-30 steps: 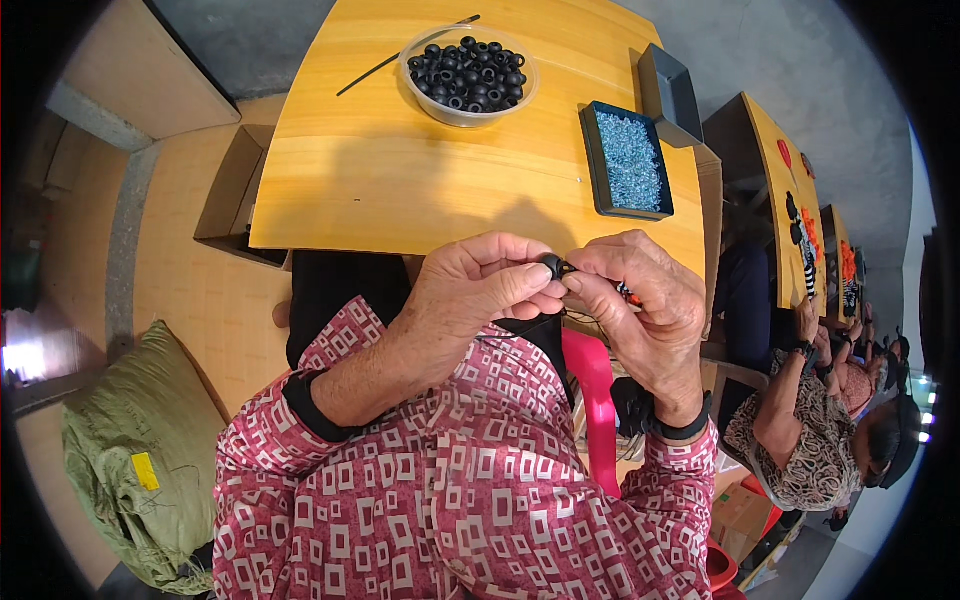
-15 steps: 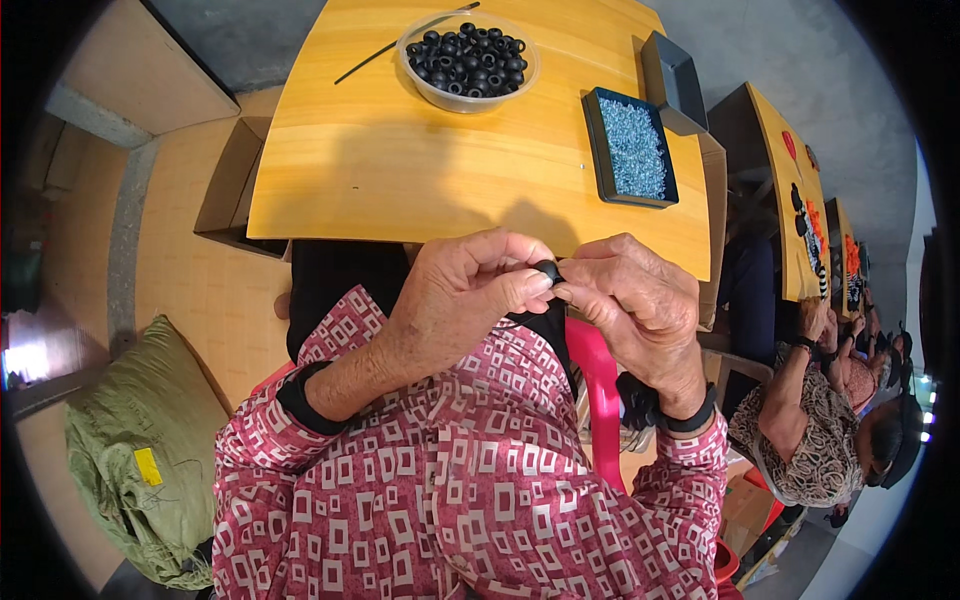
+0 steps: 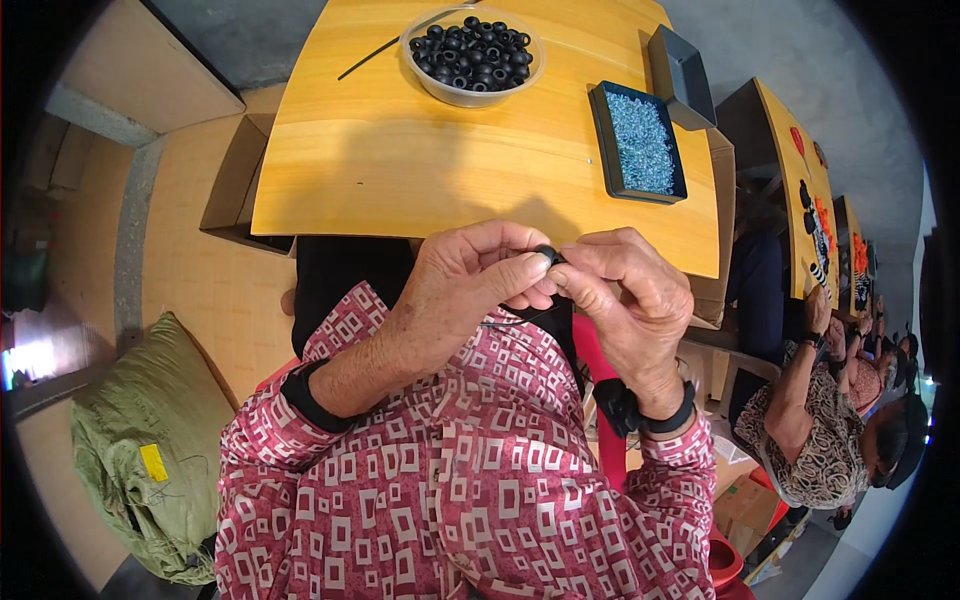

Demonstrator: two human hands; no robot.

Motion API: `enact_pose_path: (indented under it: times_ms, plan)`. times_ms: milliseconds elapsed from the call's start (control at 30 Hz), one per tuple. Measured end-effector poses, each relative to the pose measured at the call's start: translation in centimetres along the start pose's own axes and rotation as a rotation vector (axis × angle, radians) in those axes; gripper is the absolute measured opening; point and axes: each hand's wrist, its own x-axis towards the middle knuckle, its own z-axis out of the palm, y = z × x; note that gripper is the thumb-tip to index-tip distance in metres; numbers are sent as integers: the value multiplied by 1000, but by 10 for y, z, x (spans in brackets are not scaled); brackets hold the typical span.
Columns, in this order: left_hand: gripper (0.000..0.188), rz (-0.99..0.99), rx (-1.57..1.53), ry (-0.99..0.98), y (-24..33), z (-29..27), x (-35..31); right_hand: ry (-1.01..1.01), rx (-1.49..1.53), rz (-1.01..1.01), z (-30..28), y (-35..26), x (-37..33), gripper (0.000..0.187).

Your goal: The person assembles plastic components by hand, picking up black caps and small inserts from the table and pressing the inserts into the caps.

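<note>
My left hand point(image 3: 462, 285) and my right hand point(image 3: 628, 292) meet in front of my chest, just below the near edge of the yellow wooden table point(image 3: 400, 170). Both pinch a small black ring-shaped part point(image 3: 546, 254) between thumbs and fingertips. A thin dark wire point(image 3: 515, 320) runs under my left hand toward the part. A clear bowl point(image 3: 470, 55) full of the same black rings stands at the table's far side. A black tray of pale blue small pieces point(image 3: 640, 140) lies at the right.
An empty black tray point(image 3: 680, 75) sits beyond the blue-filled one. A thin black stick point(image 3: 375, 55) lies left of the bowl. An open cardboard box point(image 3: 235, 185) stands at the table's left, a green sack point(image 3: 150, 450) on the floor. Other people sit at tables to the right point(image 3: 810, 420).
Both hands have stayed together on the black part, shifting slightly up and left in view; my fingers have turned a little around the part.
</note>
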Motion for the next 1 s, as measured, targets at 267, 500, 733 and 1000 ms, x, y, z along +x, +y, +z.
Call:
enact_pose_path:
  times_ms: [267,500,733,1000]
  plan:
    - [20,-64,1,37,-11,0,-5,-9,-164,-95,-2,2,-14,15]
    - [20,50,157,-23,-15,-3,-7,-132,-244,-165,-4,-6,-10,15]
    - [22,-117,-58,17,-17,-13,-14,110,-297,-223,27,-1,-23,24]
    - [19,-210,-353,37,-12,-13,-16,187,-260,-181,49,9,-23,38]
